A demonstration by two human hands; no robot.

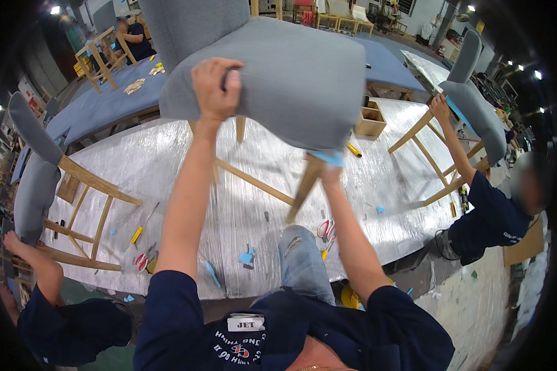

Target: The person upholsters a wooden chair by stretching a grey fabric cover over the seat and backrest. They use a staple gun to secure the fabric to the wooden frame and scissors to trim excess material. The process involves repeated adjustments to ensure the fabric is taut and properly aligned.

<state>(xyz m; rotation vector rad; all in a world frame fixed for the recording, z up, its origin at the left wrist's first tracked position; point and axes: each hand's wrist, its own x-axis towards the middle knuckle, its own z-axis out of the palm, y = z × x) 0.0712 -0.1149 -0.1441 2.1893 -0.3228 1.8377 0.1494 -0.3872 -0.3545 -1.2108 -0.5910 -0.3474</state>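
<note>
A grey upholstered chair (284, 68) with wooden legs stands before me, its seat facing up toward me. My left hand (216, 89) rests on the seat with fingers curled around a small dark thing, mostly hidden. At the seat's near right corner, above the front wooden leg (306, 185), is a light-blue strip (323, 157). My right hand (332, 173) is closed at that strip, though its fingers are blurred. My knee (303, 260) is raised beside the chair's front leg.
Scissors (327, 230), a yellow-handled tool (137, 235) and blue scraps (247, 255) lie on the plastic-covered table (185, 272). A wooden box (370, 120) stands behind. Co-workers handle grey chairs at left (37, 173) and right (476, 111).
</note>
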